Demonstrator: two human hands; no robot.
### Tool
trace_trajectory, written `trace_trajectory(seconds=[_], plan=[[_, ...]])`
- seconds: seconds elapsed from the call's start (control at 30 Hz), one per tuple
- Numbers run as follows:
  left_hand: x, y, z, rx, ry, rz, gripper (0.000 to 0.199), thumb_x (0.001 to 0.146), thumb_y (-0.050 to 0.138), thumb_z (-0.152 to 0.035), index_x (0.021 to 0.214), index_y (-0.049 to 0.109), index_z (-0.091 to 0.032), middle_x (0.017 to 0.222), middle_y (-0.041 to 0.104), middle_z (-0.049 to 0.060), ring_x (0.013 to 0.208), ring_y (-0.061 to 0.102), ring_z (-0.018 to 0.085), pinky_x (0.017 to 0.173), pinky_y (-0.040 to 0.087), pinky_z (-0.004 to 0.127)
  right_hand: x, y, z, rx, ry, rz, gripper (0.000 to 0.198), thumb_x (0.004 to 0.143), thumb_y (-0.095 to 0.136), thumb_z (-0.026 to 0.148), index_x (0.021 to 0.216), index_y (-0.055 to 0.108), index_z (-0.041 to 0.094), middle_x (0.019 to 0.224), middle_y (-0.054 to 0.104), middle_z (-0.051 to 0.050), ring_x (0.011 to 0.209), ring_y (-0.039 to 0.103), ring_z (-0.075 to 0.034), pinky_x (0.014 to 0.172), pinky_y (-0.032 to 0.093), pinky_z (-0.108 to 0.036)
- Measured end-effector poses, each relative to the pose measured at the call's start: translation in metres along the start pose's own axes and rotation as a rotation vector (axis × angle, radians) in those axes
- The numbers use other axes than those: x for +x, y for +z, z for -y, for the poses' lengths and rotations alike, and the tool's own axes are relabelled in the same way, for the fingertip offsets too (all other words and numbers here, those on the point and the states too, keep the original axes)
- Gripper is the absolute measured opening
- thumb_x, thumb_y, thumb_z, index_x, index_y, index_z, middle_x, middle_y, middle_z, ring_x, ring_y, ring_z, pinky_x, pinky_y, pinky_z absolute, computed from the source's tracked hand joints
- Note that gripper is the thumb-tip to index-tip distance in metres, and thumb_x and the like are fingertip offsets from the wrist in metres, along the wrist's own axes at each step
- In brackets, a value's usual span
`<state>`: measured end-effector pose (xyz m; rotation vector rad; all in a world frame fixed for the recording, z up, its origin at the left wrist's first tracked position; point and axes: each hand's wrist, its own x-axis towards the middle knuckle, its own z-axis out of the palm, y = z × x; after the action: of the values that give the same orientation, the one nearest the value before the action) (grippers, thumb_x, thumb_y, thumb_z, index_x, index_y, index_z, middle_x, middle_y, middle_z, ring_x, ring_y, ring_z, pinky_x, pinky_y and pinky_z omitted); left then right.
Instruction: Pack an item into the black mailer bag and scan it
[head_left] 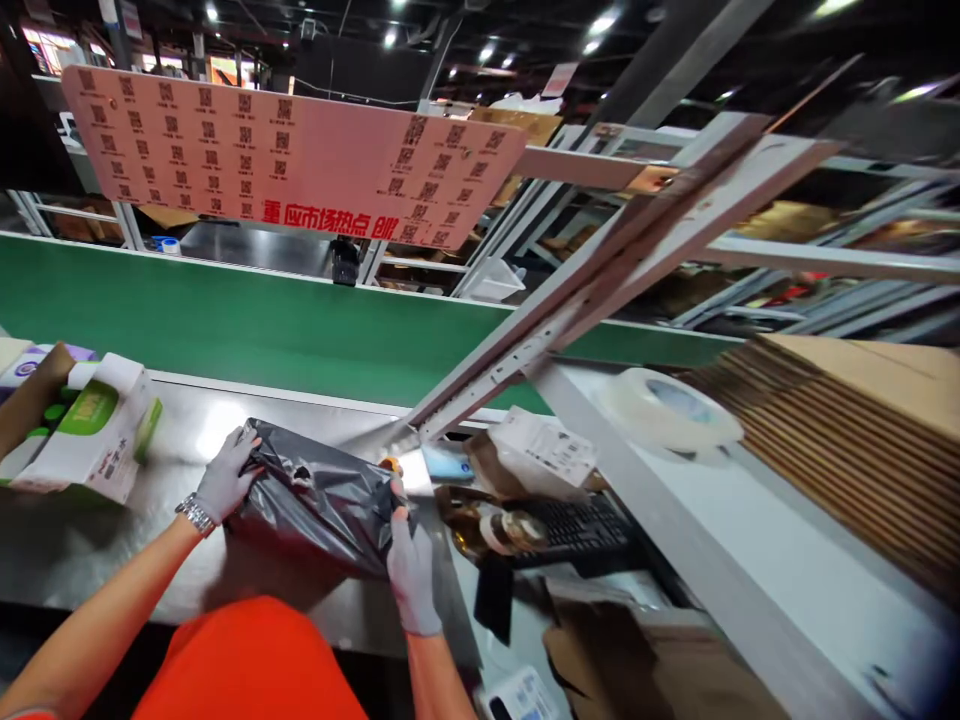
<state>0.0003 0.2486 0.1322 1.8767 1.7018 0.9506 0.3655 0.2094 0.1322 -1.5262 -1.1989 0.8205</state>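
Orange cloth fills the bottom edge closest to the lens, and both bare forearms reach up past it onto the steel table. Everything else is placed from the dark grey poly mailer bag lying crumpled on that table.

Beyond the bag runs the green conveyor belt, and above that hangs a pink board printed with rows of QR codes. Right of the bag, well apart, sits a stack of flat cardboard, with a roll of clear tape on the white shelf nearer the bag. Left of the bag stands an open carton of white and green boxes. Just right of the bag lies a black keyboard.

Gloved in grey, the left hand has its wrist bent back, a metal watch on it, and fingers curled shut over the bag's left edge. Rising upright, the right hand, also gloved, pinches the bag's right edge between thumb and fingers, closed on the film.
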Motion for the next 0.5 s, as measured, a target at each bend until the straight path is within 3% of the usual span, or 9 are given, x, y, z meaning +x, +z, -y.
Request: trace_trajectory(seconds=[0.13, 0.23, 0.37, 0.5], plan=[[0.007, -0.01, 0.013, 0.074, 0.097, 0.065, 0.068, 0.09, 0.059, -0.007, 0.152, 0.078, -0.026, 0.168, 0.068, 0.007, 0.169, 0.05, 0.031, 0.143, 0.039, 0.058, -0.027, 0.01, -0.009, -0.258, -0.157, 0.092, 0.077, 0.115, 0.038, 0.066, 0.165, 0.063, 0.012, 0.179, 0.052, -0.019, 0.172, 0.044, -0.037, 0.142, 0.035, -0.065], [0.011, -0.012, 0.014, 0.169, 0.155, 0.104, 0.077, 0.083, 0.054, 0.001, 0.152, 0.078, -0.025, 0.168, 0.068, 0.008, 0.168, 0.051, 0.03, 0.143, 0.04, 0.059, -0.031, 0.021, -0.001, -0.58, -0.305, 0.238, 0.069, 0.114, 0.047, 0.049, 0.167, 0.061, 0.007, 0.182, 0.045, -0.022, 0.175, 0.034, -0.044, 0.143, 0.029, -0.073], [0.01, -0.002, 0.001, 0.318, 0.153, 0.066, 0.075, 0.085, 0.049, 0.005, 0.149, 0.078, -0.021, 0.171, 0.065, 0.013, 0.167, 0.053, 0.031, 0.14, 0.046, 0.058, -0.026, 0.033, 0.028, -0.88, -0.388, 0.376, 0.085, 0.103, 0.071, 0.048, 0.169, 0.053, -0.003, 0.183, 0.03, -0.034, 0.174, 0.028, -0.055, 0.142, 0.024, -0.077], [0.003, 0.014, -0.026, 0.491, 0.145, 0.022, 0.063, 0.092, 0.05, 0.0, 0.148, 0.077, -0.013, 0.163, 0.07, 0.02, 0.162, 0.058, 0.035, 0.14, 0.044, 0.061, -0.026, 0.036, 0.043, -0.881, -0.391, 0.408, 0.091, 0.101, 0.073, 0.049, 0.168, 0.05, -0.008, 0.182, 0.029, -0.039, 0.175, 0.026, -0.056, 0.141, 0.023, -0.079]])
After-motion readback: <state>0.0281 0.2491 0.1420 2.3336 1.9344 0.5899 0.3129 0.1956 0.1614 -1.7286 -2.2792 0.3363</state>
